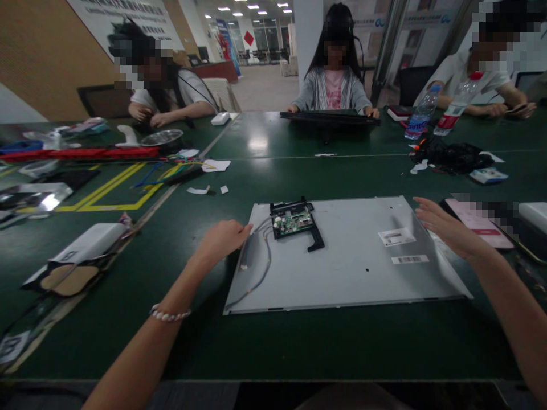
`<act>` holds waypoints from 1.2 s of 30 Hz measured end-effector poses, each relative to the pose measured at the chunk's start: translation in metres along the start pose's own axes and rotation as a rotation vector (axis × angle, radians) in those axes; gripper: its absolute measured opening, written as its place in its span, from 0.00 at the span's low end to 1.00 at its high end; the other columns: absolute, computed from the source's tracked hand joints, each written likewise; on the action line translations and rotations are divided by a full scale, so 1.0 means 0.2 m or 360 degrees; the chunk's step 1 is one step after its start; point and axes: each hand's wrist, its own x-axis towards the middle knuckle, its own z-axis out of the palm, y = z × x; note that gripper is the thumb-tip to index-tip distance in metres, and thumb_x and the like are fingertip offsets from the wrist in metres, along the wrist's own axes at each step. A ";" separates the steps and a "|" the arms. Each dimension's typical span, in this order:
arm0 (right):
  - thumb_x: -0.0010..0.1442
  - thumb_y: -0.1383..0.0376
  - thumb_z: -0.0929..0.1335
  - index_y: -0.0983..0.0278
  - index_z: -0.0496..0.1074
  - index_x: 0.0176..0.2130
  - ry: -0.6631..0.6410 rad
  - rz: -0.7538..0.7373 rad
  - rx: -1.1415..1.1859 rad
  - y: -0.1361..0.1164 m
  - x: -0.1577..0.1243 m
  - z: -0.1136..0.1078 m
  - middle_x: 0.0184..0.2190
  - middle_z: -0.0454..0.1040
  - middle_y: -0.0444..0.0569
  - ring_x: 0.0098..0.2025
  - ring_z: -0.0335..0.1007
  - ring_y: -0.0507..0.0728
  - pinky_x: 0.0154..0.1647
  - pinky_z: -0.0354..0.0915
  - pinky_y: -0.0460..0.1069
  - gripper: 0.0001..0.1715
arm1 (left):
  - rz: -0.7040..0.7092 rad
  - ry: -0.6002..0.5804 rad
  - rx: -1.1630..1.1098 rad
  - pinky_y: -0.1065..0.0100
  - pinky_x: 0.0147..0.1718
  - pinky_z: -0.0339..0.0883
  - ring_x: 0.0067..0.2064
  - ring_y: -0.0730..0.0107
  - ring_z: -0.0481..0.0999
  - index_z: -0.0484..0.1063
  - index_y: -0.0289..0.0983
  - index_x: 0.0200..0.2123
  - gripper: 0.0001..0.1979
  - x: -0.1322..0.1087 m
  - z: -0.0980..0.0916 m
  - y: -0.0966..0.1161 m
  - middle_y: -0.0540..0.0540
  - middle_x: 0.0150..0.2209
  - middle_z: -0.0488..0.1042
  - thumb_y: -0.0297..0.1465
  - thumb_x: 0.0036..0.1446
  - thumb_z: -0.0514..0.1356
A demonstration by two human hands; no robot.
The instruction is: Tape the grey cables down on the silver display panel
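Note:
A flat grey metal-backed display panel (342, 267) lies on the green table in front of me. On its upper left part sits a black plastic bracket (317, 238) with a small green circuit board (293, 224). Grey cables (268, 259) run from the board down the panel's left side. My left hand (224, 242) is at the panel's left edge, its fingers curled and closed on that edge. Beside the right edge is my right hand (448, 228), with fingers stretched out; its fingertips are by the upper right corner, and whether they touch is unclear.
Across the table a person holds a dark flat screen (329, 118). Two bottles (423, 114) and a black plastic bag (453, 155) are at the far right. A phone (478, 225) lies right of my hand. A white power bank (89, 245) and a red strip (85, 154) are left.

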 end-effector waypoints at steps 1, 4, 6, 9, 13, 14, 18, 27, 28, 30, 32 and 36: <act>0.61 0.45 0.62 0.48 0.54 0.64 0.0010 -0.0005 -0.0037 0.00 0.00 0.00 0.68 0.52 0.46 0.68 0.48 0.68 0.66 0.52 0.62 0.36 | 0.0011 0.0005 -0.0002 0.68 0.29 0.60 0.33 0.58 0.76 0.75 0.35 0.23 0.33 0.00 0.00 0.01 0.36 0.31 0.77 0.47 0.64 0.40; 0.61 0.47 0.62 0.50 0.53 0.65 0.0065 -0.0056 -0.0147 0.02 0.03 0.01 0.67 0.56 0.48 0.65 0.54 0.71 0.63 0.57 0.65 0.37 | 0.0050 0.0011 -0.0026 0.69 0.30 0.60 0.32 0.60 0.76 0.74 0.35 0.22 0.32 0.00 0.00 0.03 0.37 0.30 0.77 0.47 0.64 0.40; 0.60 0.48 0.62 0.52 0.54 0.65 0.0091 -0.0107 -0.0249 0.05 0.06 0.02 0.66 0.58 0.51 0.63 0.57 0.72 0.62 0.58 0.67 0.37 | 0.0081 0.0012 -0.0050 0.68 0.30 0.60 0.32 0.61 0.75 0.73 0.35 0.21 0.32 0.00 0.00 0.04 0.38 0.29 0.77 0.46 0.64 0.40; 0.60 0.49 0.62 0.55 0.53 0.65 0.0102 -0.0199 -0.0457 0.10 0.11 0.02 0.67 0.55 0.53 0.64 0.55 0.72 0.61 0.58 0.69 0.38 | 0.0114 0.0017 -0.0077 0.68 0.29 0.59 0.30 0.62 0.74 0.72 0.36 0.20 0.32 0.00 0.00 0.05 0.39 0.27 0.76 0.46 0.64 0.41; 0.60 0.51 0.62 0.58 0.55 0.65 0.0160 -0.0391 -0.0699 0.14 0.13 0.03 0.66 0.56 0.54 0.68 0.48 0.70 0.64 0.50 0.69 0.36 | 0.0179 0.0020 -0.0108 0.68 0.29 0.59 0.28 0.63 0.73 0.71 0.36 0.19 0.31 0.00 0.01 0.05 0.41 0.25 0.74 0.46 0.64 0.42; 0.60 0.52 0.62 0.57 0.55 0.65 0.0175 -0.0426 -0.0739 0.15 0.13 0.03 0.66 0.57 0.53 0.68 0.47 0.69 0.65 0.48 0.69 0.36 | 0.0192 0.0015 -0.0109 0.68 0.29 0.58 0.28 0.64 0.73 0.71 0.36 0.19 0.31 0.01 0.01 0.05 0.41 0.24 0.74 0.46 0.64 0.42; 0.60 0.52 0.62 0.55 0.55 0.65 0.0208 -0.0449 -0.0821 0.15 0.11 0.04 0.66 0.57 0.52 0.68 0.46 0.69 0.65 0.48 0.69 0.35 | 0.0215 0.0017 -0.0121 0.69 0.29 0.58 0.28 0.65 0.73 0.70 0.36 0.19 0.31 0.01 0.01 0.05 0.42 0.23 0.73 0.46 0.64 0.42; 0.61 0.50 0.61 0.59 0.57 0.64 0.0227 -0.0421 -0.0932 0.16 0.11 0.05 0.66 0.54 0.57 0.69 0.44 0.70 0.65 0.47 0.69 0.36 | 0.0337 -0.0007 -0.0136 0.69 0.27 0.56 0.25 0.68 0.69 0.70 0.37 0.20 0.30 0.01 0.00 0.05 0.44 0.23 0.72 0.46 0.64 0.42; 0.61 0.51 0.61 0.59 0.57 0.64 0.0222 -0.0429 -0.0939 0.15 0.11 0.05 0.66 0.55 0.57 0.69 0.43 0.70 0.65 0.46 0.69 0.36 | 0.0355 -0.0010 -0.0132 0.69 0.26 0.55 0.24 0.68 0.68 0.69 0.37 0.20 0.30 0.01 0.01 0.05 0.44 0.22 0.71 0.46 0.64 0.42; 0.60 0.51 0.61 0.60 0.57 0.64 0.0212 -0.0446 -0.0946 0.15 0.10 0.05 0.66 0.55 0.57 0.69 0.43 0.70 0.66 0.46 0.69 0.36 | 0.0390 -0.0011 -0.0140 0.68 0.25 0.53 0.23 0.69 0.67 0.68 0.36 0.20 0.29 0.02 0.01 0.04 0.45 0.22 0.71 0.46 0.64 0.42; 0.60 0.51 0.61 0.60 0.57 0.64 0.0209 -0.0457 -0.0947 0.14 0.10 0.05 0.65 0.55 0.57 0.69 0.42 0.70 0.66 0.46 0.68 0.36 | 0.0418 -0.0013 -0.0159 0.69 0.24 0.52 0.23 0.70 0.66 0.68 0.36 0.20 0.28 0.02 0.02 0.03 0.45 0.22 0.70 0.46 0.64 0.43; 0.60 0.51 0.61 0.64 0.57 0.64 0.0198 -0.0459 -0.0974 0.14 0.10 0.05 0.65 0.56 0.60 0.69 0.42 0.70 0.66 0.46 0.68 0.37 | 0.0446 -0.0009 -0.0195 0.68 0.24 0.51 0.22 0.71 0.65 0.68 0.36 0.20 0.28 0.02 0.03 0.02 0.45 0.21 0.70 0.46 0.64 0.43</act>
